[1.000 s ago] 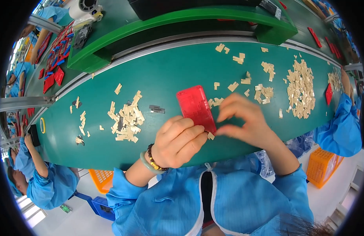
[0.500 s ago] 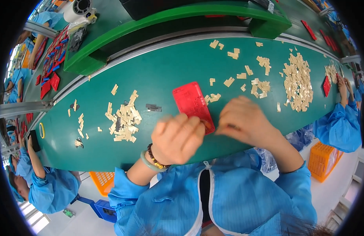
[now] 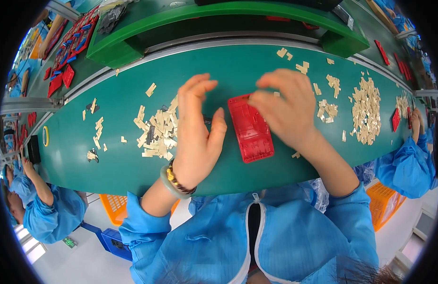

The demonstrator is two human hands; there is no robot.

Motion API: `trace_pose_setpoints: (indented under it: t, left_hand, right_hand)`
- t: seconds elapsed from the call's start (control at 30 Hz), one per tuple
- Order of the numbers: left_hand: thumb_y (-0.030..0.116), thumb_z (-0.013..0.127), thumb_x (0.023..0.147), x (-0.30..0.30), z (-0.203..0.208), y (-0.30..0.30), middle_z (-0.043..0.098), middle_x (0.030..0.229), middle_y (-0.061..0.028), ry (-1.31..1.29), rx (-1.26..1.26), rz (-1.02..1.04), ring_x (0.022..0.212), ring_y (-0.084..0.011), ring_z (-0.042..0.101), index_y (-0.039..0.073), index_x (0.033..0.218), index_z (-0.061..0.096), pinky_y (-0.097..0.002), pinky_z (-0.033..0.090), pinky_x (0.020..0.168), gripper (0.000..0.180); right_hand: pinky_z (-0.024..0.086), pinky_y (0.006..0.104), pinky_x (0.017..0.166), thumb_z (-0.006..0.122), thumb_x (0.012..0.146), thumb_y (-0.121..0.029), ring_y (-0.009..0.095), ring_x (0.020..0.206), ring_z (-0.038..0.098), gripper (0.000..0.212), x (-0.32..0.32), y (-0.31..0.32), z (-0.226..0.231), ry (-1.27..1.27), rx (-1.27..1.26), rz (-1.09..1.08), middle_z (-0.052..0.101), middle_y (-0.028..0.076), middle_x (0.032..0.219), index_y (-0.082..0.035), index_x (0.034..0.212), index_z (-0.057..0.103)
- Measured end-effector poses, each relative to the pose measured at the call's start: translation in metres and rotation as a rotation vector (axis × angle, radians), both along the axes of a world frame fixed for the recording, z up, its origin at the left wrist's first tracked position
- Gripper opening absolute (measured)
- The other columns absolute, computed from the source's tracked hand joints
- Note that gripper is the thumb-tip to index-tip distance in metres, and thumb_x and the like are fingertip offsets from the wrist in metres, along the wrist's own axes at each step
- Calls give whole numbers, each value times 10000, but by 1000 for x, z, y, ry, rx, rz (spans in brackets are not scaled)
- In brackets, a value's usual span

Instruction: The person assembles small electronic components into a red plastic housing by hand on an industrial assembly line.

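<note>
red casing (image 3: 250, 134) by curled right hand (image 3: 289, 110), grip unclear; left hand (image 3: 196, 137) empty, fingers parted

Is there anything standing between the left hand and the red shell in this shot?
Nothing visible: between the thumb of the left hand and the red shell, just green tabletop shows. The blurred right hand overlaps the shell's upper right part, on the side away from the left hand.

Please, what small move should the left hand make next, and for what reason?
Probably the left hand should move right and steady the red casing's left edge: it looks open and apart from the casing, while the right hand overlaps the upper right edge, its grip unclear.
</note>
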State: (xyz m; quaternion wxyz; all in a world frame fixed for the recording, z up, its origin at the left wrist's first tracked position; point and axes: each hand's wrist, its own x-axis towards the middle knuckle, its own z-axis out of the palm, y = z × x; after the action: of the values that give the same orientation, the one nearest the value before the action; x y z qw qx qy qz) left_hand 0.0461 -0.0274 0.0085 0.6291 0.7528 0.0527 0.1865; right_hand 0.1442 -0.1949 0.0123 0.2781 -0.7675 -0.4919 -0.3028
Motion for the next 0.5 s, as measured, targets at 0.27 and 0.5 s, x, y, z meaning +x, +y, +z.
trace_pose_setpoints:
  t: [0.27, 0.5]
  left_hand:
    - [162, 722, 756, -15, -41, -17, 554, 1212, -202, -148, 1101, -305, 1161, -359, 531, -46, 1133, 608, -434, 490, 964, 445]
    - [177, 721, 756, -10, -40, -15, 544, 1209, -210, -141, 1054, -310, 1167, -364, 523, -49, 1127, 608, -435, 489, 965, 449]
  right_hand:
    - [417, 209, 494, 663, 904, -81, 48, 543, 538, 116, 20, -3, -37, 1409, 42, -20, 621, 26, 634, 28, 864, 663]
    - [386, 216, 453, 659, 898, -65, 59, 531, 547, 113, 26, -4, -28, 1586, 74, -21, 612, 27, 616, 37, 849, 664]
